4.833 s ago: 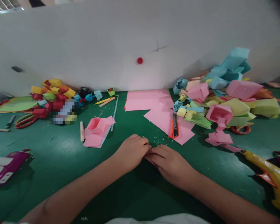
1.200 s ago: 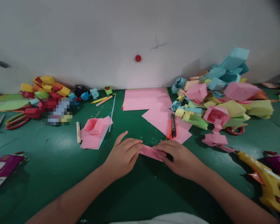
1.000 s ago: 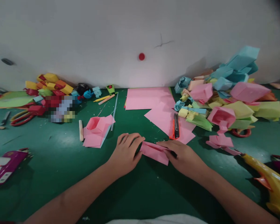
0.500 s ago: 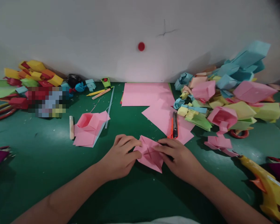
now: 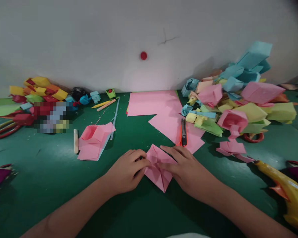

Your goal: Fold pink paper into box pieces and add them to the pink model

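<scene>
A square of folded pink origami paper (image 5: 161,180) lies tilted on the green table, its flaps meeting at a creased centre. At the paper's left edge, the thumb and bent fingers of my left hand (image 5: 129,170) are closed on it in a pinch. My right hand (image 5: 186,167) rests over its right side with fingers stretched out and spread, one fingertip near the centre and another along the upper edge. The paper's right corner is partly covered by those fingers. Just beyond my right hand, a black and orange box cutter (image 5: 183,133) lies on loose pink sheets (image 5: 161,123).
A pink folded paper box (image 5: 93,134) sits on papers at left, beside a pale stick (image 5: 75,141). Colourful paper pieces heap up at right (image 5: 233,109) and far left (image 5: 42,91). A yellow glue gun (image 5: 283,185) lies at right. The wall (image 5: 101,43) bounds the back.
The pink origami paper has turned slightly, its lower corner now closer to me. My right fingers have spread further over it, while my left hand keeps hold of the left edge. The view has shifted a little.
</scene>
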### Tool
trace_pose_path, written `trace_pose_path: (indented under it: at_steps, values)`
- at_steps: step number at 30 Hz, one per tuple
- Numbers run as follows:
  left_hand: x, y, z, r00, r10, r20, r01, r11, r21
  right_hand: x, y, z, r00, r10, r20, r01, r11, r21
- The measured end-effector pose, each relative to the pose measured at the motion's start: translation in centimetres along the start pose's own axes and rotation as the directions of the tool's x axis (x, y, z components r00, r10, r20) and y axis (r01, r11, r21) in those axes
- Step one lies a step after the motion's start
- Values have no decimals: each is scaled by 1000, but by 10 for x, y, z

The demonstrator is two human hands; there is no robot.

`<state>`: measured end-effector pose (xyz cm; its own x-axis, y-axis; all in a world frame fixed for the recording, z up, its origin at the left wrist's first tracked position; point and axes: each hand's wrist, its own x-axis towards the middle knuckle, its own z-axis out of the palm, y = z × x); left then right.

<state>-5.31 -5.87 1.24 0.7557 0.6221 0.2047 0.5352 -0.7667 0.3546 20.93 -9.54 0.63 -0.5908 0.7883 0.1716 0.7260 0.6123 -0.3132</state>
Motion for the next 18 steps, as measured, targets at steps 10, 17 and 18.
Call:
trace_pose_path:
  at_steps: [10,17,18]
  values:
    - [-2,-6,2,989,-70,-127,95,974,207,1,-3,3,998,-31,-56,25,996,-91]
    - [-1,-14,3,961,-202,-190,232,961,150,3,-5,-17,979,-141,-145,141,990,-10]
    - [-1,-15,4,957,-197,-214,233,960,157,2,-5,-22,976,-163,-143,168,986,23]
